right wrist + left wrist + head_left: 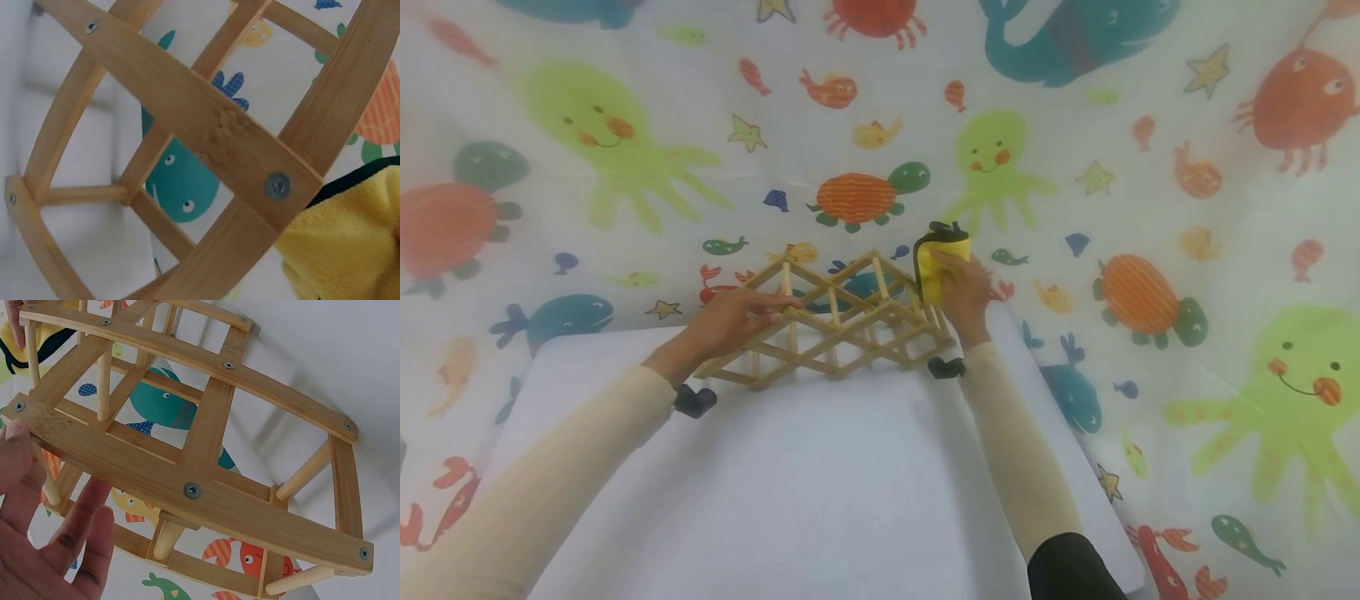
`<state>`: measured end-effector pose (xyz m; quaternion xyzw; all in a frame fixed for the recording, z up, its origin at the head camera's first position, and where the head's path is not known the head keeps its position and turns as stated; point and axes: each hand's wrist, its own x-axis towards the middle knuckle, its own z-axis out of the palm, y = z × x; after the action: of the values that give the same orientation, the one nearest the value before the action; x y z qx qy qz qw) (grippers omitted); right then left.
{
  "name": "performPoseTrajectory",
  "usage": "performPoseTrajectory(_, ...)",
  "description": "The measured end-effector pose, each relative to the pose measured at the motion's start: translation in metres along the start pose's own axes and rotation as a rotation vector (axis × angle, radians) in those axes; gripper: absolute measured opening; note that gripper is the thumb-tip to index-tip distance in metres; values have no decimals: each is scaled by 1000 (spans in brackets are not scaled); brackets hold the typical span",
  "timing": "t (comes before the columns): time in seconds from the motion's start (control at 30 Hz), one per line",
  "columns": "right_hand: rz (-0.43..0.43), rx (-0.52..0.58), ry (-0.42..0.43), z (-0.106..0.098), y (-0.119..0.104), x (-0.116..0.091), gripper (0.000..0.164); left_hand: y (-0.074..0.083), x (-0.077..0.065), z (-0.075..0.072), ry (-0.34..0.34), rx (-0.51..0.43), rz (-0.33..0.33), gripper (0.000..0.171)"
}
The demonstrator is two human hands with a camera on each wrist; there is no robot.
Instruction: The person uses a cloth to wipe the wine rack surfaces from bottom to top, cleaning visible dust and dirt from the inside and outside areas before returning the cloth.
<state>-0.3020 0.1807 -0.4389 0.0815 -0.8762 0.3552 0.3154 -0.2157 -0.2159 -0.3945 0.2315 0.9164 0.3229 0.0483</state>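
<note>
Near the white table's [820, 492] far edge sat a wooden lattice rack [187, 482], pinched by the left hand [718, 323], seemingly for steadiness; the right hand [967, 292] gripped a yellow cloth [931, 279] (black-edged) by its right end, presumably keeping the fabric gathered.

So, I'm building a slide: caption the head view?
Left hand grips a wooden lattice rack; right hand holds a dark-edged yellow cloth.
</note>
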Motion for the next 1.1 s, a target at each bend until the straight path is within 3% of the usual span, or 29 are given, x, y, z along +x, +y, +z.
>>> performPoseTrajectory(0.13,18,109,-109,6,1,0,43,3,0,0,5,11,26,41)
performPoseTrajectory(0.37,234,123,-550,-5,16,6,35,5,0,-2,6,7,25,39)
performPoseTrajectory(0.43,282,138,-617,-13,21,7,33,4,0,-1,2,8,18,39)
performPoseTrajectory(0.5,317,165,-602,-19,22,8,33,3,0,-1,-2,7,17,39)
performPoseTrajectory(0.57,304,187,-529,-20,22,8,34,2,0,0,0,11,18,39)
performPoseTrajectory(0.63,291,254,-433,-15,20,7,33,2,1,1,1,6,16,39)
performPoseTrajectory(0.7,287,308,-401,-8,17,6,35,2,1,1,4,1,18,39)
performPoseTrajectory(0.8,353,345,-450,1,14,4,36,3,1,2,5,-6,21,39)
performPoseTrajectory(0.9,413,290,-547,-2,14,5,35,3,1,2,5,-8,29,39)
performPoseTrajectory(1.0,386,262,-632,-17,17,10,29,4,0,1,7,-7,28,39)
performPoseTrajectory(1.1,310,302,-655,-32,15,14,24,3,-1,0,6,-3,20,39)
